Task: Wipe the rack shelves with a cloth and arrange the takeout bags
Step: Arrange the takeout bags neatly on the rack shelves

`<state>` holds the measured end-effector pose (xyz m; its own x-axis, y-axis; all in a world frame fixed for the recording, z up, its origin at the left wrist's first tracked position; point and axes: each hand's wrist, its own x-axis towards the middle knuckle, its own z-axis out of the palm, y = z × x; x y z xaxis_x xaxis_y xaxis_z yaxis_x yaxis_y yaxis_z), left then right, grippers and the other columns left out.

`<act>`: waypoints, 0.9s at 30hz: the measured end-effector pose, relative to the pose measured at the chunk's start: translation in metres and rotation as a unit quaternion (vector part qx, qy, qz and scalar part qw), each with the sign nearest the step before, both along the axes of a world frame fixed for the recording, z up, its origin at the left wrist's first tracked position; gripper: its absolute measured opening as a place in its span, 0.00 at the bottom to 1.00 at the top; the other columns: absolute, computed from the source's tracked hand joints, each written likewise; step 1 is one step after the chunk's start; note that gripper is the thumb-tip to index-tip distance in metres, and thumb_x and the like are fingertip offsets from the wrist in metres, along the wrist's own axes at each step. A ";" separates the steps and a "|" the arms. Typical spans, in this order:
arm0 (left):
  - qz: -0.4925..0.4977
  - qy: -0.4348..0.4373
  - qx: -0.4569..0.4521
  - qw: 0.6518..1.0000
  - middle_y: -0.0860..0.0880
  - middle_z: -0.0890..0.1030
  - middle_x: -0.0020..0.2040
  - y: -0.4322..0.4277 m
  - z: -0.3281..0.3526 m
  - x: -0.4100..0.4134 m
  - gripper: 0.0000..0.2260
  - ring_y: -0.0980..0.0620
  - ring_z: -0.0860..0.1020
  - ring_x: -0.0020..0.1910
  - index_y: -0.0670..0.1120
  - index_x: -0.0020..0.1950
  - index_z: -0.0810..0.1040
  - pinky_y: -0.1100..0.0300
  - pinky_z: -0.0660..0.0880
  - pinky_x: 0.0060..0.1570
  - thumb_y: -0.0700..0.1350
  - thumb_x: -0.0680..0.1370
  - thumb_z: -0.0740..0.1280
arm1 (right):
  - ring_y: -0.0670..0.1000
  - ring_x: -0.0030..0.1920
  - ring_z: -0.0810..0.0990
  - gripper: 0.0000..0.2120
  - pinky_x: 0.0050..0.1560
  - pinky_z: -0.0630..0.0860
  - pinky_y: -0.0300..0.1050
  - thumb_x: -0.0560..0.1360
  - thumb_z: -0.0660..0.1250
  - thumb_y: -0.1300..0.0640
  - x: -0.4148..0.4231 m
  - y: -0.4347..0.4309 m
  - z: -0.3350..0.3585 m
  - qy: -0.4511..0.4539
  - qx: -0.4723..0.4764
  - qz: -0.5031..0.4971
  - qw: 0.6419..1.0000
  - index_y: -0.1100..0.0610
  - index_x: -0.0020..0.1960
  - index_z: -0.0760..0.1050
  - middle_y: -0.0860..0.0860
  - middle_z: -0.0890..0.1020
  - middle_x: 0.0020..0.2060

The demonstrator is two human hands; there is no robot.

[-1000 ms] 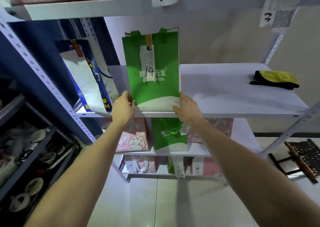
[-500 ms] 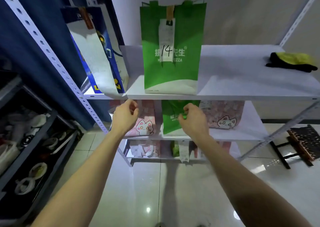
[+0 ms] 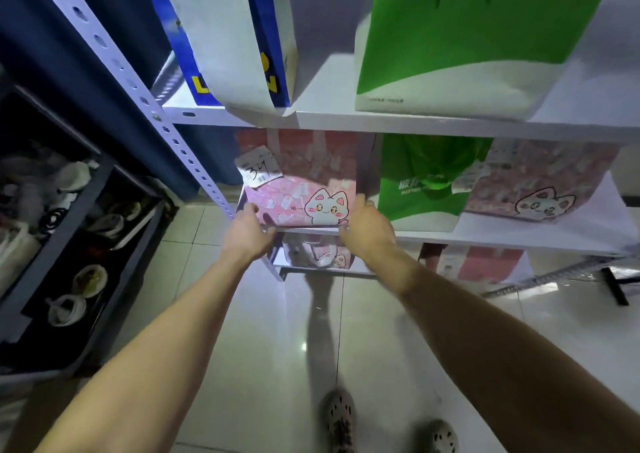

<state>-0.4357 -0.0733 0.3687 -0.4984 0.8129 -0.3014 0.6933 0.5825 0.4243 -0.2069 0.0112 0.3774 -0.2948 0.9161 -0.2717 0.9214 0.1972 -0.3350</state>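
At the far left of the frame stands a dark metal side rack [image 3: 114,189] stacked with bowls, and beside it the white perforated steel upright [image 3: 138,82] of the shelving runs diagonally downward. Right of that, at the top, a blue-and-white glossy paper bag [image 3: 235,37] leans on the upper white shelf [image 3: 329,113]. Below it, at centre, the left hand [image 3: 247,233] grips the lower left corner of the pink cat bag [image 3: 298,189], a paper takeout bag printed with a white cartoon kitten, which stands at the left end of the middle shelf [image 3: 502,238]. A white order slip [image 3: 258,170] hangs loosely from its front. The right hand [image 3: 367,231] clasps the lower right corner, so the bag sits clamped between both hands. Just to the right stands a green-and-white paper pizza bag [image 3: 426,182], close against the right hand. The likely trouble lies there: sliding the pink cat bag sideways could knock that neighbour over, and squeezing the thin paper may crumple it or tilt whatever is inside. The slip could also snag on the upright and tear off. At the far right a second pink kitten-print bag [image 3: 540,189] leans on the same shelf.
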 end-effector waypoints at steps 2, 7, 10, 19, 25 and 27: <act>0.042 -0.016 0.016 0.999 0.39 0.81 0.67 0.013 -0.017 -0.011 0.24 0.37 0.81 0.62 0.41 0.71 0.69 0.45 0.79 0.60 0.49 0.80 0.74 | 0.63 0.64 0.81 0.29 0.60 0.78 0.53 0.80 0.71 0.54 -0.011 0.015 -0.014 0.009 0.000 -0.028 1.000 0.62 0.74 0.61 0.62 0.77 0.65; 0.095 -0.050 0.048 0.993 0.42 0.83 0.64 0.034 -0.040 -0.026 0.26 0.37 0.82 0.60 0.44 0.73 0.65 0.41 0.80 0.62 0.46 0.80 0.73 | 0.63 0.62 0.82 0.27 0.61 0.79 0.56 0.81 0.71 0.56 -0.028 0.040 -0.034 0.056 -0.004 -0.091 0.994 0.62 0.74 0.63 0.62 0.80 0.62; 0.116 -0.035 0.073 0.990 0.42 0.83 0.58 0.031 -0.044 -0.029 0.18 0.37 0.81 0.55 0.45 0.69 0.67 0.47 0.77 0.53 0.44 0.82 0.69 | 0.64 0.57 0.84 0.21 0.54 0.80 0.56 0.81 0.66 0.64 -0.030 0.041 -0.034 0.057 0.025 -0.100 0.993 0.62 0.71 0.64 0.62 0.83 0.56; 0.134 -0.049 0.114 0.983 0.52 0.78 0.42 -0.043 -0.013 0.008 0.11 0.42 0.79 0.46 0.49 0.64 0.68 0.52 0.72 0.45 0.42 0.82 0.65 | 0.63 0.44 0.82 0.13 0.39 0.78 0.55 0.79 0.63 0.66 0.009 -0.023 -0.010 0.097 0.030 -0.055 0.993 0.59 0.60 0.63 0.61 0.83 0.48; 0.136 -0.101 0.145 0.975 0.57 0.82 0.47 -0.133 0.023 0.076 0.20 0.52 0.84 0.45 0.54 0.60 0.70 0.56 0.78 0.41 0.49 0.74 0.76 | 0.59 0.44 0.82 0.12 0.33 0.74 0.48 0.80 0.63 0.65 0.082 -0.095 0.010 0.133 0.018 -0.040 0.990 0.58 0.60 0.65 0.58 0.84 0.49; 0.150 -0.137 0.161 0.966 0.58 0.85 0.49 -0.158 0.038 0.110 0.24 0.54 0.86 0.45 0.56 0.57 0.70 0.55 0.83 0.40 0.51 0.68 0.79 | 0.59 0.45 0.83 0.12 0.36 0.74 0.48 0.80 0.62 0.64 0.119 -0.121 0.021 0.135 0.019 -0.032 0.990 0.59 0.63 0.66 0.58 0.83 0.50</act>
<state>-0.3254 -0.2316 0.4071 -0.6632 0.7177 -0.2122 0.3491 0.5474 0.7606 -0.0879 -0.1098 0.3983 -0.2933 0.9431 -0.1563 0.8098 0.1582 -0.5650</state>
